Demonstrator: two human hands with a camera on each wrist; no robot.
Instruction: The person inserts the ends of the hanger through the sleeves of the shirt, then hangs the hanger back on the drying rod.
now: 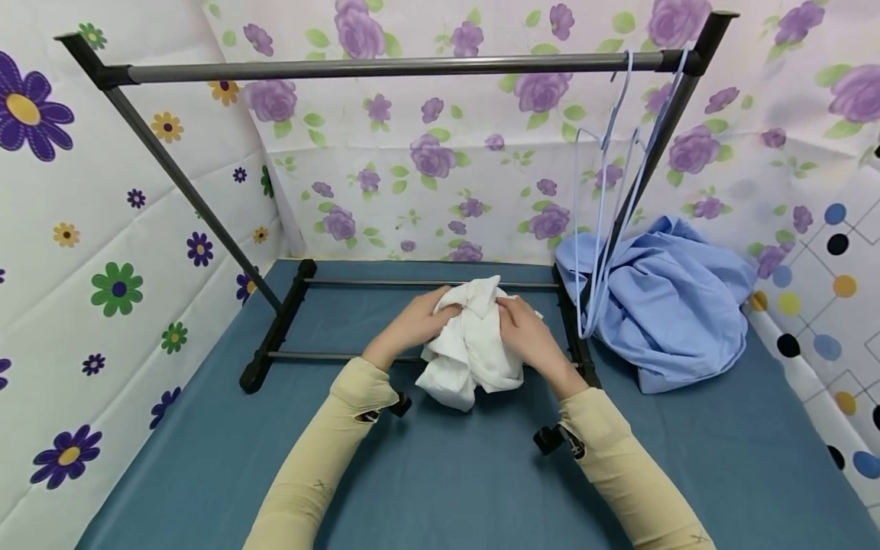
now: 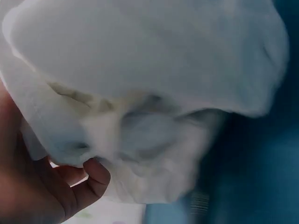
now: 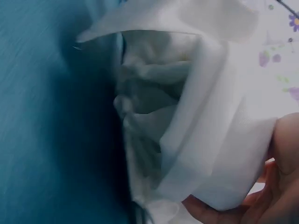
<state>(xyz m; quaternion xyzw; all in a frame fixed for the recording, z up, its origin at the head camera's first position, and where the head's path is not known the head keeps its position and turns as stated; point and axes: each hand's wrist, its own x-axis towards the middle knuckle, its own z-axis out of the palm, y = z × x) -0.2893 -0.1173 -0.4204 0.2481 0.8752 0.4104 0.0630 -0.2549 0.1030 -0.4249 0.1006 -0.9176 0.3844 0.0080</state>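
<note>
The left hand (image 1: 415, 319) and right hand (image 1: 525, 330) pinch the white cloth (image 1: 473, 340) between them, at the rack's base (image 1: 279, 327). Each sleeve (image 1: 302, 458) bears a small cross. The table (image 1: 495, 481) spreads on the near side; blue cloth (image 1: 677, 298) lies at right.

Soft, matt fabric for the white cloth (image 1: 470, 347), creasing into crisp folds, its weave looking fine and smooth. Now the rack's top rail (image 1: 385, 69): smooth grey metal, a glossy streak running along it! Its black feet (image 1: 254, 373) look like moulded plastic, with a dull sheen. Slim, smooth hangers (image 1: 606, 139) look plastic-coated. Thin, matt cotton-like cloth for the crumpled blue garment (image 1: 681, 305), smooth matt fabric for the tablecloth (image 1: 447, 481), and soft, dull knit-like sleeves (image 1: 302, 466).
</note>
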